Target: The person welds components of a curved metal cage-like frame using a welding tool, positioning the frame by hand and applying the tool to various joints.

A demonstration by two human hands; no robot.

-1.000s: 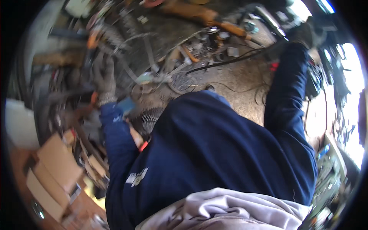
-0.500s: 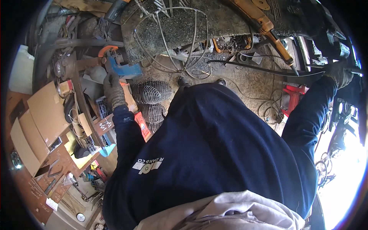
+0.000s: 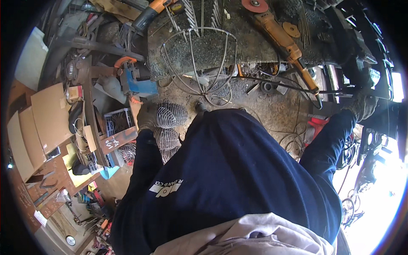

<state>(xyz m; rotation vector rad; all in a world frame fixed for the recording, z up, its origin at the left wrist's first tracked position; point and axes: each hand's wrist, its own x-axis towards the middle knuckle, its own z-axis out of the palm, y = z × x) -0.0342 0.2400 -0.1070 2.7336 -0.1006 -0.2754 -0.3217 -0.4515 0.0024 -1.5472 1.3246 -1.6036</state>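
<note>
I have the gloved left hand (image 3: pixel 147 118) just beside the coiled wire cages (image 3: pixel 172 114), which lie right of its fingers. The gloved right hand (image 3: pixel 364 106) is near a long dark strip (image 3: pixel 333 92), left of its fingers. I cannot tell whether either hand's fingers are open or gripping.

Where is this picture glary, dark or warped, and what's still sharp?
In the head view, daylight at lower right burns out to white; in the head view, the corners go black and the fisheye bends straight edges near the rim; in the head view, the long orange power grinder looks fairly crisp, while the dark-gloved left hand is dim, its fingers hard to make out.
</note>
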